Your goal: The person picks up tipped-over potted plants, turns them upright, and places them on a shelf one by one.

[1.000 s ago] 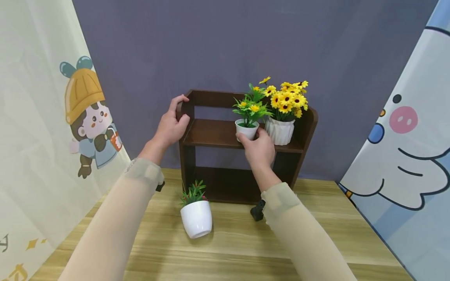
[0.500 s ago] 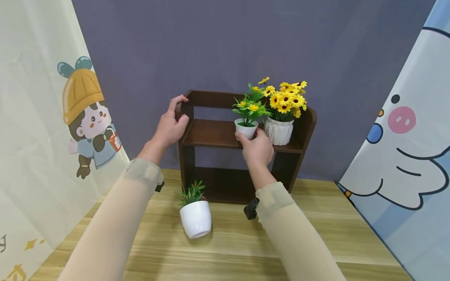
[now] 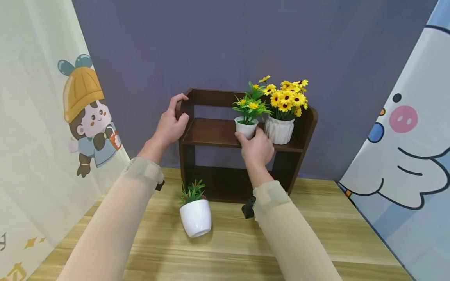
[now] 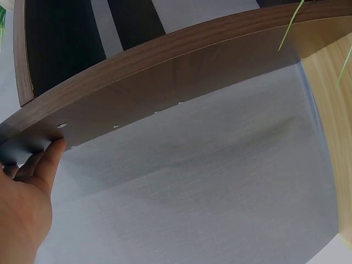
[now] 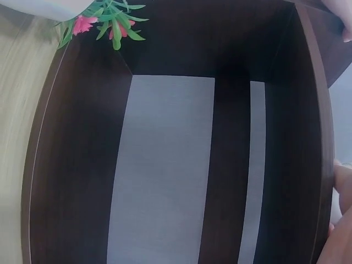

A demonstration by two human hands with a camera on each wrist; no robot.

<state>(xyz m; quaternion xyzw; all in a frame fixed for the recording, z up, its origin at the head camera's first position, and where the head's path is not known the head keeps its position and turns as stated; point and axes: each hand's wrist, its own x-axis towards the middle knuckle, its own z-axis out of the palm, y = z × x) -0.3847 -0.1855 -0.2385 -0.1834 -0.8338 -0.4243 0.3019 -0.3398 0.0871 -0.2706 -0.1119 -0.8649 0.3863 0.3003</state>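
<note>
A dark brown two-tier shelf [image 3: 211, 132] stands at the back of the table. My left hand [image 3: 170, 127] grips the top of its left side panel; in the left wrist view the fingers lie against the panel's outer face [image 4: 165, 82]. On the upper tier, near the front edge, is a small white potted plant [image 3: 245, 128] with green leaves and yellow blooms. My right hand [image 3: 258, 150] holds that pot between thumb and fingers from the front right. Just right of it stands a ribbed white pot of yellow daisies [image 3: 279, 130].
A glossy white pot [image 3: 195, 218] with a red-flecked green plant lies tilted on the wooden table [image 3: 239, 249], in front of the shelf's left side. Behind hangs a grey cloth [image 3: 225, 47]. Printed cartoon cloths flank the table left and right.
My right wrist and forearm have shifted slightly left, while the fingers keep holding the small pot at the same spot. The left hand has stayed on the side panel.
</note>
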